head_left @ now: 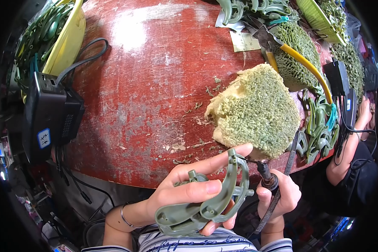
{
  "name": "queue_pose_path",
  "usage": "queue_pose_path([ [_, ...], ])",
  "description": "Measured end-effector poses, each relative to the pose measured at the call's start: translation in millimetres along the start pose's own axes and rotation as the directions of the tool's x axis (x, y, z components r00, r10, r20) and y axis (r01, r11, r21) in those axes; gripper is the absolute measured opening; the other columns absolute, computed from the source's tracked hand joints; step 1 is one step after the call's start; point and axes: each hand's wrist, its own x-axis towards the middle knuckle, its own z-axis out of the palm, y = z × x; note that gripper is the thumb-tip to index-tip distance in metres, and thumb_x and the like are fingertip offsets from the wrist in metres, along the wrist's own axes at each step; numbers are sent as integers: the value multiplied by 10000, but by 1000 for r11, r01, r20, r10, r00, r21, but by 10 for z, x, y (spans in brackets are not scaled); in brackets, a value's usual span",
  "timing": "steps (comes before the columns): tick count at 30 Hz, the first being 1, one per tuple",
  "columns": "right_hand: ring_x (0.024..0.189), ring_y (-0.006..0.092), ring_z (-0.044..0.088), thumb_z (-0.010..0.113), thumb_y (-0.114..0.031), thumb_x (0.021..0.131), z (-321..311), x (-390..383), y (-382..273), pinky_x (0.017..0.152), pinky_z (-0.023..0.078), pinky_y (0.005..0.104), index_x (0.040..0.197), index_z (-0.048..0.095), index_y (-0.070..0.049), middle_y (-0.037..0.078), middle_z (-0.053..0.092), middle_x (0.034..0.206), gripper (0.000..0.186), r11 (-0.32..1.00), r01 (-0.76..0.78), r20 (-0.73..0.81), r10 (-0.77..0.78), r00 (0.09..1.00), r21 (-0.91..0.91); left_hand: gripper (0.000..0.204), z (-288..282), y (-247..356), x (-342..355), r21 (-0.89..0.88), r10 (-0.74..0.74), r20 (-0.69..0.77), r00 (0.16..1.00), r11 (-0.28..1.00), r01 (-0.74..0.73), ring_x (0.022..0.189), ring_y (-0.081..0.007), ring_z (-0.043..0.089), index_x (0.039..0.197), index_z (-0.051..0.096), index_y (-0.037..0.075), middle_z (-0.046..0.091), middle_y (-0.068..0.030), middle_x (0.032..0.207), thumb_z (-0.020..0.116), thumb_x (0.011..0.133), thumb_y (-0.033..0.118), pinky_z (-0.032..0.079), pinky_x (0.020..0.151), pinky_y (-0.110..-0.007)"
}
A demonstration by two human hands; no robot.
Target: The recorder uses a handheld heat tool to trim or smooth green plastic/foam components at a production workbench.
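Observation:
My left hand (185, 189) is closed around several curved olive-green plastic pieces (178, 216), with the index finger stretched toward the foam block. One curved piece (227, 189) stands up between thumb and fingers. My right hand (283, 195) grips a tool with a dark, worn metal tip (264, 170) that looks like a soldering iron; its handle is mostly hidden. The tip is close to the upper end of the green pieces; I cannot tell whether it touches them. Past both hands lies a rough, porous yellow-green foam block (260, 113), torn along its left side.
A yellow basket (67, 38) of green pieces and a black box (46, 113) with cables stand left on the red table (130, 84). More green pieces (319, 130), a second porous block (294, 50) and a yellow-handled tool (306, 65) lie right. Another person's arm (348, 155) is at far right.

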Motion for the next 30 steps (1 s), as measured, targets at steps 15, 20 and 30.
queue_pose_path([
  [15,451,185,537,688,-405,705,32,-111,33,446,435,265,804,581,0,48,545,557,431,989,-110,-4,111,994,102,587,-6,-1,-15,25,9,-22,1000,1000,-9,623,-156,582,1384,140,87,575,-153,814,429,880,178,471,527,-208],
  [20,483,154,549,651,-408,745,5,-157,64,483,432,237,813,569,34,52,552,569,455,947,-276,-191,305,933,162,587,-48,-20,17,-13,15,40,999,1000,-15,614,-152,580,1385,139,89,576,-157,809,427,881,176,470,528,-209],
  [30,522,200,524,715,-208,695,-99,-123,112,515,416,268,821,567,28,86,545,627,307,967,-256,-221,246,944,-19,574,107,-56,-14,438,148,-78,986,893,-99,736,-158,595,1329,246,-14,587,-138,871,505,831,106,482,611,-242],
])
